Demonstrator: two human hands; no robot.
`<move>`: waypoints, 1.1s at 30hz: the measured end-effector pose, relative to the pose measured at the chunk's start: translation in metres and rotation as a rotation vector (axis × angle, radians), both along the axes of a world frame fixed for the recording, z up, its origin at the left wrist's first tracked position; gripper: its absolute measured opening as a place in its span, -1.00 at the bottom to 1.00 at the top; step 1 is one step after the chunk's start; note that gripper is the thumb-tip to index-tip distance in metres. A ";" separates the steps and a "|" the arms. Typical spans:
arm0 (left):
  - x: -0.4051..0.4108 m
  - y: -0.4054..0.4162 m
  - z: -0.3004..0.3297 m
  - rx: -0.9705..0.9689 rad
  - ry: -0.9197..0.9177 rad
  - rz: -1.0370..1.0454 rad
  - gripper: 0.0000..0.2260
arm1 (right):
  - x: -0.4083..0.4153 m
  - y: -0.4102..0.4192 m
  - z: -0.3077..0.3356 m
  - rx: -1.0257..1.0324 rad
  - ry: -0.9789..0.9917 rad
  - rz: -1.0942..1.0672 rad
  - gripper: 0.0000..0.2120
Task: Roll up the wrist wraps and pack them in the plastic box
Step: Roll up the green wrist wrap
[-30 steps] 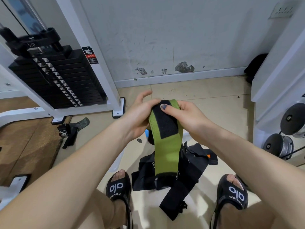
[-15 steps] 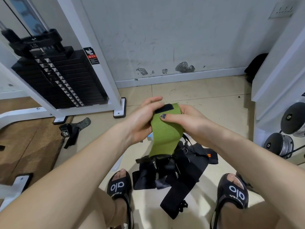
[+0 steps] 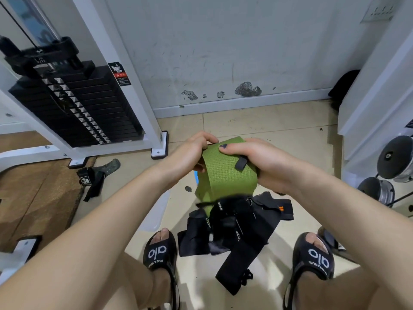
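Right, head view: both hands hold the green wrist wrap (image 3: 225,173) up over the floor (image 3: 279,135), between the knees. Left hand (image 3: 190,155) has a curled grip on the wrap's left top edge; right hand (image 3: 257,159) has a grip w/ thumb on top, fingers under. Wrap's lower end hangs down to the black wraps pile (image 3: 234,227) on the floor between two black sandals. Weight stack (image 3: 73,104) stands at far left; another strap (image 3: 93,177) lies near it.
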State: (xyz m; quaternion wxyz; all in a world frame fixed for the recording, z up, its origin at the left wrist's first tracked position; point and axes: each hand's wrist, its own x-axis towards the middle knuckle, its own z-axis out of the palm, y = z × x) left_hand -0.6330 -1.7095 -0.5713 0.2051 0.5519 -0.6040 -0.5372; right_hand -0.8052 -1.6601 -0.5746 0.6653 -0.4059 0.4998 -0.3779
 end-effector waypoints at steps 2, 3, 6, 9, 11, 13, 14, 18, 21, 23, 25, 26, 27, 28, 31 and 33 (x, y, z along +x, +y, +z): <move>0.004 -0.001 0.003 -0.040 -0.054 -0.033 -0.65 | 0.000 0.000 0.005 0.046 -0.063 0.031 -0.72; 0.009 -0.003 0.003 -0.062 -0.093 -0.072 -0.62 | 0.000 -0.001 0.007 0.058 -0.091 0.040 -0.74; 0.027 -0.007 -0.002 -0.192 -0.249 -0.276 -0.54 | -0.004 -0.003 0.009 0.086 -0.197 0.058 -0.65; 0.032 0.000 -0.005 -0.448 -0.213 -0.376 -0.51 | -0.006 -0.003 0.012 0.129 -0.273 0.036 -0.70; 0.024 0.006 -0.004 -0.594 -0.094 -0.386 -0.64 | -0.004 -0.002 0.014 0.142 -0.294 0.044 -0.74; 0.018 0.009 -0.002 -0.617 -0.012 -0.367 -0.75 | -0.005 -0.003 0.012 0.137 -0.300 0.047 -0.68; 0.016 0.010 0.000 -0.591 0.013 -0.352 -0.78 | -0.005 -0.003 0.012 0.133 -0.292 0.037 -0.66; 0.015 0.010 0.004 -0.493 0.053 -0.277 -0.90 | -0.007 -0.002 0.015 0.150 -0.275 -0.062 -0.71; 0.010 0.006 0.001 -0.364 0.092 -0.145 -0.87 | -0.011 -0.005 0.017 0.124 -0.232 -0.165 -0.63; 0.005 0.005 -0.003 -0.256 0.149 -0.069 -0.83 | -0.012 -0.006 0.018 0.107 -0.227 -0.255 -0.61; 0.000 0.005 -0.004 -0.188 0.187 -0.030 -0.83 | -0.012 -0.005 0.016 0.082 -0.241 -0.302 -0.66; -0.002 0.005 -0.005 -0.168 0.200 -0.019 -0.83 | -0.012 -0.005 0.014 0.068 -0.243 -0.307 -0.68; -0.004 0.006 -0.004 -0.150 0.211 -0.011 -0.83 | -0.012 -0.005 0.013 0.059 -0.244 -0.308 -0.70; -0.004 0.006 -0.002 -0.124 0.223 0.004 -0.84 | -0.011 -0.005 0.012 0.054 -0.252 -0.308 -0.72; -0.004 0.005 0.000 -0.021 0.281 0.038 -0.87 | -0.015 -0.005 0.010 0.013 -0.249 -0.285 -0.77; -0.003 0.005 -0.001 0.062 0.319 0.073 -0.84 | -0.019 -0.006 0.008 -0.040 -0.107 -0.264 -0.79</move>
